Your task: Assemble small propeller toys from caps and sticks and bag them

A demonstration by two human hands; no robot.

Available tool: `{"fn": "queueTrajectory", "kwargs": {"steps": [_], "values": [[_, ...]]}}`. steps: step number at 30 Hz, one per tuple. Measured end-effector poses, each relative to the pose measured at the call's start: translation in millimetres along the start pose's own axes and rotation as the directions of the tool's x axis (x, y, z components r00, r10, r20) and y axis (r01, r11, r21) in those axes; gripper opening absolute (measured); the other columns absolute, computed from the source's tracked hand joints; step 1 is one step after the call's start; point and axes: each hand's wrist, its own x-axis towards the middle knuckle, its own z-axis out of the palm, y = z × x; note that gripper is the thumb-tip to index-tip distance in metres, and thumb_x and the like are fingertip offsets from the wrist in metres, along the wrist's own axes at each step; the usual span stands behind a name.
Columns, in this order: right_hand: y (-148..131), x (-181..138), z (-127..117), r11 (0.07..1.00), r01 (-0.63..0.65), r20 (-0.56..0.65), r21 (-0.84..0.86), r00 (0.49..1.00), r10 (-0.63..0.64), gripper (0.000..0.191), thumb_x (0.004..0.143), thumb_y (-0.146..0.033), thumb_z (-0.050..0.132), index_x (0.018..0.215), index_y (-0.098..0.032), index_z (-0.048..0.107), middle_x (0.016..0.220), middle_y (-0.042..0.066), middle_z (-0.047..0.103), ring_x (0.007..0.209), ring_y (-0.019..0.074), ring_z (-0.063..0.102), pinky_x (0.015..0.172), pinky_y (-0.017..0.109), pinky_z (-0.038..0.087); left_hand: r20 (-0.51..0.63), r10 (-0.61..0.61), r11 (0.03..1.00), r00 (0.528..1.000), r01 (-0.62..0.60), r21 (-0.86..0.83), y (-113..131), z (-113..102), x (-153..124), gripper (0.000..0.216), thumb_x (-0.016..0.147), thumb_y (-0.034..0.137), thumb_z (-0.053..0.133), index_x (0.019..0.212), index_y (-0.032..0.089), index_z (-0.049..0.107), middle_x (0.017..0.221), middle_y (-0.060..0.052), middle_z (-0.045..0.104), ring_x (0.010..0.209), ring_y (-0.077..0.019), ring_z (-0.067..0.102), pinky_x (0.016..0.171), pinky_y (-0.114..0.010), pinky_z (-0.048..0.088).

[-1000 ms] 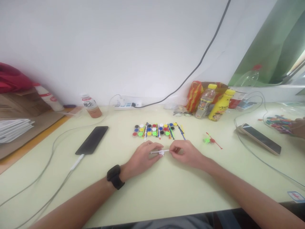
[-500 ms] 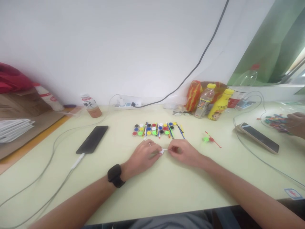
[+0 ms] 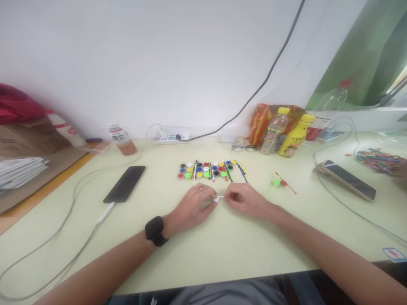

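Note:
My left hand (image 3: 194, 206) and my right hand (image 3: 244, 201) meet over the pale table (image 3: 203, 250), pinching a small white disc on a thin white stick (image 3: 217, 198) between their fingertips. The left hand pinches the disc; the right holds the stick's end. Just beyond them lies a neat set of coloured discs and thin sticks (image 3: 210, 170). To the right rests a finished green and red piece with a red stick (image 3: 281, 183). A black watch (image 3: 155, 231) sits on my left wrist.
A black phone (image 3: 125, 184) on a white cable lies at the left, another phone (image 3: 349, 186) at the right. Bottles (image 3: 288, 134), glasses (image 3: 244, 148) and a power strip (image 3: 167, 137) line the wall. A pile of coloured parts (image 3: 380, 160) sits far right.
My hands have drawn closer together, so less of the white stick shows between them. The other person's hand at the far right has pulled almost out of view.

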Motion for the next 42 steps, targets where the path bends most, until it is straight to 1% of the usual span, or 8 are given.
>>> {"fn": "queueTrajectory", "kwargs": {"steps": [13, 30, 33, 35, 38, 40, 41, 42], "values": [[0, -1, -1, 1.0, -0.007, 0.022, 0.011, 1.0, 0.006, 0.012, 0.086, -0.01, 0.055, 0.081, -0.02, 0.061, 0.081, 0.0, 0.063, 0.071, 0.0141, 0.058, 0.065, 0.025, 0.046, 0.033, 0.009, 0.999, 0.999, -0.011, 0.034, 1, 0, 0, 0.006, 0.098, 0.022, 0.058, 0.102, 0.025, 0.061, 0.119, -0.005, 0.067, 0.114, -0.0254, 0.06, 0.1, -0.043, 0.047], [-1, 0, -1, 1.0, -0.015, 0.028, 0.015, 1.0, 0.015, 0.012, 0.086, -0.01, 0.055, 0.08, -0.02, 0.059, 0.081, 0.0, 0.062, 0.072, 0.0143, 0.057, 0.066, 0.026, 0.045, 0.018, 0.024, 0.999, 1.0, -0.024, 0.043, 0, 0, -2, 0.007, 0.099, 0.022, 0.058, 0.103, 0.026, 0.062, 0.124, -0.004, 0.068, 0.119, -0.026, 0.06, 0.102, -0.044, 0.048], [-2, 0, 0, 0.999, -0.045, 0.026, 0.025, 0.999, 0.044, 0.007, 0.089, -0.016, 0.057, 0.084, -0.02, 0.061, 0.083, 0.001, 0.064, 0.073, 0.0149, 0.059, 0.067, 0.026, 0.046, 0.024, 0.015, 1.0, 1.0, -0.014, -0.004, 1, -3, -4, 0.013, 0.097, 0.025, 0.062, 0.109, 0.028, 0.063, 0.128, -0.004, 0.066, 0.123, -0.0264, 0.059, 0.106, -0.045, 0.047], [-4, -1, 2, 0.996, -0.08, 0.012, 0.045, 0.997, 0.08, 0.005, 0.091, -0.025, 0.06, 0.094, -0.021, 0.063, 0.086, 0.002, 0.066, 0.074, 0.0157, 0.06, 0.067, 0.027, 0.048, 0.01, -0.006, 0.998, 1.0, 0.006, -0.058, 2, -6, -6, 0.027, 0.095, 0.029, 0.066, 0.121, 0.03, 0.061, 0.133, -0.005, 0.064, 0.126, -0.0265, 0.058, 0.109, -0.045, 0.047], [-7, -1, 3, 0.985, -0.165, -0.053, 0.052, 0.984, 0.168, 0.03, 0.094, -0.04, 0.062, 0.116, -0.02, 0.063, 0.089, 0.003, 0.068, 0.073, 0.0167, 0.061, 0.066, 0.029, 0.048, -0.062, -0.065, 0.991, 0.996, 0.057, -0.12, 3, -8, -7, 0.045, 0.094, 0.033, 0.068, 0.137, 0.032, 0.054, 0.14, -0.006, 0.059, 0.131, -0.0257, 0.055, 0.113, -0.044, 0.045], [-10, -1, 1, 0.969, -0.246, -0.124, 0.021, 0.961, 0.247, 0.042, 0.096, -0.048, 0.059, 0.127, -0.02, 0.06, 0.084, 0.002, 0.067, 0.069, 0.017, 0.059, 0.063, 0.029, 0.045, -0.102, -0.097, 0.987, 0.99, 0.083, -0.137, 2, -9, -7, 0.044, 0.096, 0.034, 0.065, 0.139, 0.033, 0.052, 0.143, -0.005, 0.057, 0.133, -0.0253, 0.054, 0.115, -0.044, 0.044], [-12, -2, 0, 0.959, -0.284, -0.154, 0.009, 0.947, 0.282, 0.042, 0.096, -0.05, 0.058, 0.125, -0.02, 0.062, 0.079, 0.001, 0.065, 0.066, 0.0169, 0.057, 0.061, 0.029, 0.042, -0.114, -0.109, 0.985, 0.988, 0.092, -0.144, 2, -8, -7, 0.042, 0.098, 0.034, 0.063, 0.138, 0.033, 0.053, 0.143, -0.005, 0.058, 0.133, -0.0252, 0.053, 0.115, -0.044, 0.043], [-14, -2, -2, 0.95, -0.313, -0.153, 0.021, 0.938, 0.312, 0.039, 0.097, -0.053, 0.056, 0.116, -0.02, 0.066, 0.072, 0.0, 0.061, 0.063, 0.0165, 0.054, 0.06, 0.029, 0.039, -0.122, -0.12, 0.983, 0.985, 0.101, -0.153, 1, -8, -7, 0.038, 0.1, 0.034, 0.06, 0.137, 0.033, 0.053, 0.142, -0.005, 0.058, 0.132, -0.0251, 0.053, 0.114, -0.044, 0.043]]}}
